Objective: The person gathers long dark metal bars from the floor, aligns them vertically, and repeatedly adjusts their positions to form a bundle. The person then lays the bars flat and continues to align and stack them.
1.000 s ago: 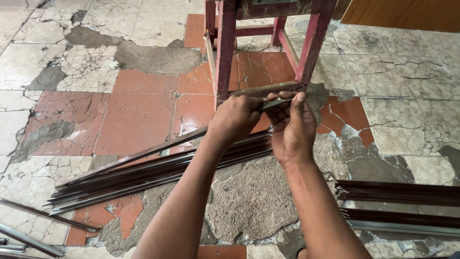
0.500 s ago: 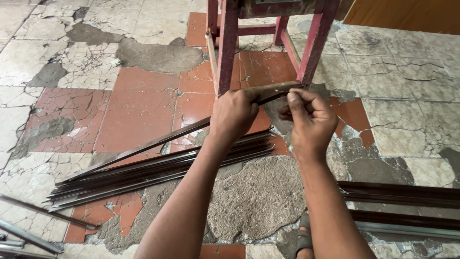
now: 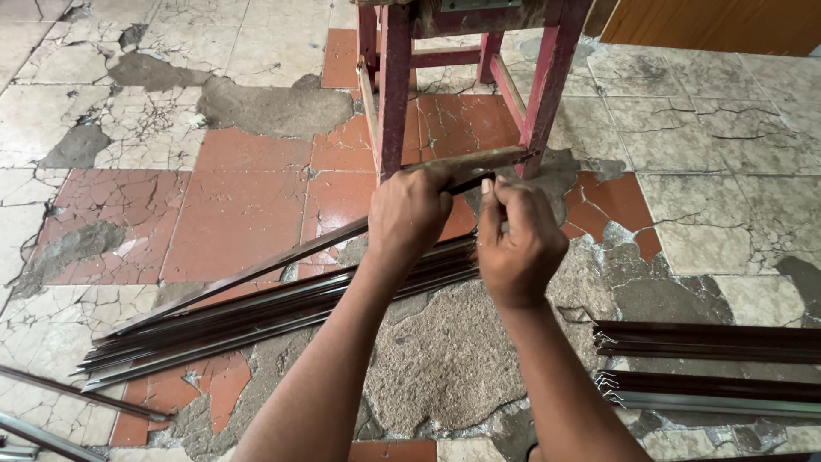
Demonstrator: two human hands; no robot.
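Observation:
My left hand (image 3: 409, 214) grips a long dark metal strip (image 3: 256, 272) near its far end, lifted at an angle off the floor. A second flat strip (image 3: 479, 161) runs from that hand toward the stool leg. My right hand (image 3: 517, 239) is beside the left, thumb and fingers pinched at the strip's end. Below both hands lies a bundle of similar dark metal strips (image 3: 256, 312) on the cracked floor.
A red wooden stool (image 3: 466, 77) stands just beyond my hands. More dark strips (image 3: 710, 338) and a lighter one (image 3: 718, 398) lie at the right. Loose strips (image 3: 51, 389) rest at the lower left. A wooden panel (image 3: 718, 21) sits top right.
My right hand has shifted from over the strip's end to slightly apart from the left, fingers now pinching at the end. The left hand keeps its grip.

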